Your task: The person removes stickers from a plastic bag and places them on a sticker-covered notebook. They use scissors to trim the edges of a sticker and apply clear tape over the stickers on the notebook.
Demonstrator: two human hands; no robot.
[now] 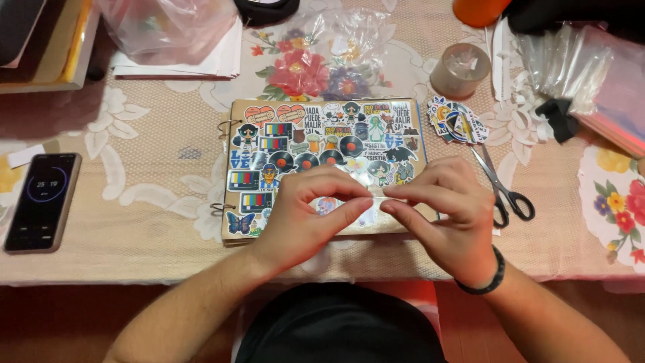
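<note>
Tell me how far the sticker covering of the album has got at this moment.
Mostly done: stickers crowd the album cover, leaving only its lower right part bare. In hand: the left hand and right hand pinch a small sticker between their fingertips, seemingly peeling it. Left: a pile of loose stickers waits beside the scissors.

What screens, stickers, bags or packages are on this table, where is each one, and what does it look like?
Phone: far left, flat, dark screen with a ring dial.
Sticker board: centre, brown ring-bound cover crowded with colourful stickers.
Sticker strip: small, pale, pinched between left hand and right hand.
Loose stickers: small multicoloured pile right of board.
Clear bag: top left, crumpled.
Plastic sleeves: top right, transparent stack.
</note>
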